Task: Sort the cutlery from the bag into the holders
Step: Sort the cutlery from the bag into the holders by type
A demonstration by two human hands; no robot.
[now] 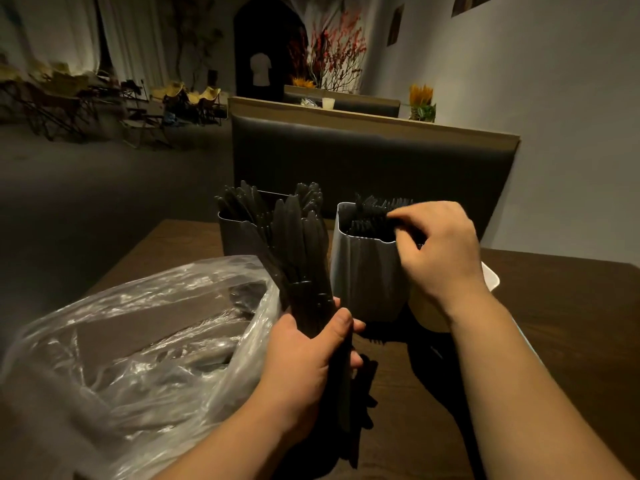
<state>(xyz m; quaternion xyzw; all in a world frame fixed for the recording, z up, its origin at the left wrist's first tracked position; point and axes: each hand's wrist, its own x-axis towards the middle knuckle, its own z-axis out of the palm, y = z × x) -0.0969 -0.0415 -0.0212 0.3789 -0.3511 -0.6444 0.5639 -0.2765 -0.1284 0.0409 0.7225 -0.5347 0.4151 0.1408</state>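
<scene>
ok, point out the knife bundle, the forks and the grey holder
knife bundle (301,244), head view, blades mid-bundle.
forks (369,220), head view, tines near the rim.
grey holder (363,278), head view, front wall.

Left hand (304,358) gripping black knives bundle (304,251), right hand (440,247) pinching forks (374,213) in grey holder (363,275)

A dark wooden worktop (561,306) carries a crumpled clear plastic bag (138,341) at left, a left grey holder (239,237) and a right grey holder (367,278) packed with black cutlery (370,206), and a white tub (491,277) beside them.
</scene>
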